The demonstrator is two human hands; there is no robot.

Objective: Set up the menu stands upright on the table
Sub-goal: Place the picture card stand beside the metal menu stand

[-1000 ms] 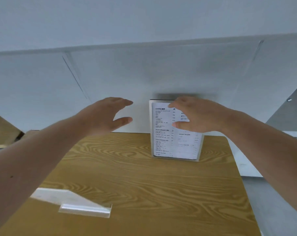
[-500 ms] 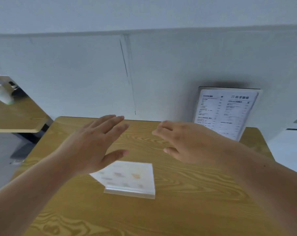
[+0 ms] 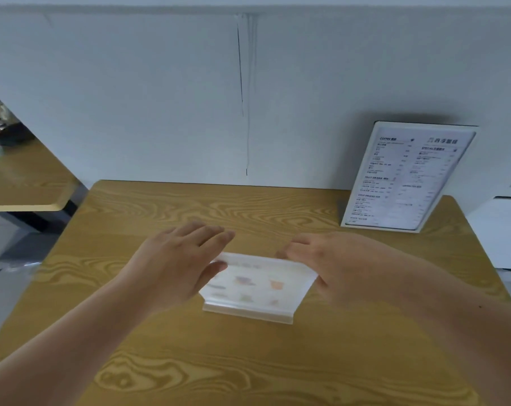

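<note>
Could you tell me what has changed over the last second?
Both hands left the tall menu stand and dropped to the flat acrylic stand: left hand and right hand now reach its side edges, with no firm grip visible. The tall stand remains upright by the wall; the small one still lies flat on the table.

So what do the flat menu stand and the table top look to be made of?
Flat menu stand: probably clear acrylic; translucent, with a glossy lip along its near edge and a printed card inside. Table: wood or wood-look laminate; bold printed-looking grain, smooth satin surface. Which one, I cannot tell.
</note>
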